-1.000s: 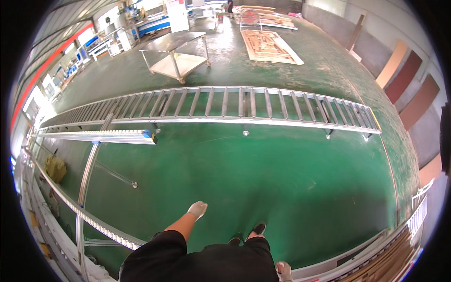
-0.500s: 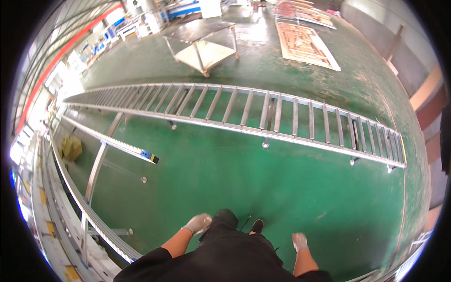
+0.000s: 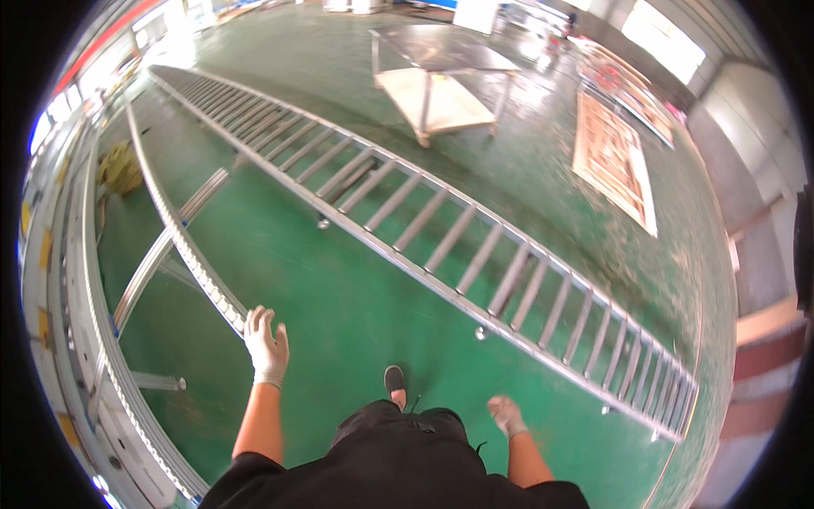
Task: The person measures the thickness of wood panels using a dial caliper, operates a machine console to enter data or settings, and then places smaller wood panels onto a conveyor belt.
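Observation:
My left hand (image 3: 267, 346), in a pale glove, reaches out to the left with its fingers spread. It covers the near end of a long narrow rail lined with white rollers (image 3: 197, 263); whether it touches the rail I cannot tell. My right hand (image 3: 506, 416), also gloved, hangs over the green floor to the right of my body, away from any object. Motion blurs its fingers.
A long metal roller conveyor (image 3: 441, 246) on feet runs from far left to near right ahead of me. Another long conveyor (image 3: 102, 322) lines the left side, with a crossbar (image 3: 161, 246) beside it. Farther off stand a metal-topped cart (image 3: 445, 51) and a wooden panel (image 3: 615, 161).
My view has turned leftward and I have come closer to the roller rail. My left hand has risen from beside my knee to the rail's end, which now lies behind it.

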`<state>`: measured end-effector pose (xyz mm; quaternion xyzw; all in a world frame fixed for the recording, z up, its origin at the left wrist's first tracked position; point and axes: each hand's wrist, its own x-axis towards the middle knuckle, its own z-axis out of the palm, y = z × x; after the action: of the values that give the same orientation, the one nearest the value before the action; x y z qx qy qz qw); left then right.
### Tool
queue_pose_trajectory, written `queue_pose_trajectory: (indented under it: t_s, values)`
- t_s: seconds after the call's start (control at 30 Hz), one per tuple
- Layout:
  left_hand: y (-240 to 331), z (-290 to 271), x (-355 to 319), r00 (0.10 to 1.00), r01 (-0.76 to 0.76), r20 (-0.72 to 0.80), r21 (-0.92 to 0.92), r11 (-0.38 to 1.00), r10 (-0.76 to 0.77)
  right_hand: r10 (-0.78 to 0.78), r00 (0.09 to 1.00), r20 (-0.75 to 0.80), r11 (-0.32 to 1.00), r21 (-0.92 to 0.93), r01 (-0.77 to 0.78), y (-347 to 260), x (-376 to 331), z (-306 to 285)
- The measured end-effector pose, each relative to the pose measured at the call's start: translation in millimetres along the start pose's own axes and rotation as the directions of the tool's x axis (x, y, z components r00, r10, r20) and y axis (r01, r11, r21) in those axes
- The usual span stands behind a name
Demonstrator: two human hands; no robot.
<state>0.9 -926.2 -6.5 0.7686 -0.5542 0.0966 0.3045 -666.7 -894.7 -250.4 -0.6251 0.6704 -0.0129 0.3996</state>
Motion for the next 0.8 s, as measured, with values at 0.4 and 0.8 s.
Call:
queue_pose_trajectory:
  t_s: [0.4,0.8]
  values:
    - [-181,70,102,0.668,0.727,-0.199,0.38,0.572,-0.717,0.468,0.836,0.286,0.853,0.102,-0.512,-27,226,-18]
    - [-233,74,243,0.325,0.918,-0.324,0.332,0.215,-0.888,-0.282,0.959,0.023,0.959,0.0,0.282,-461,702,-152]
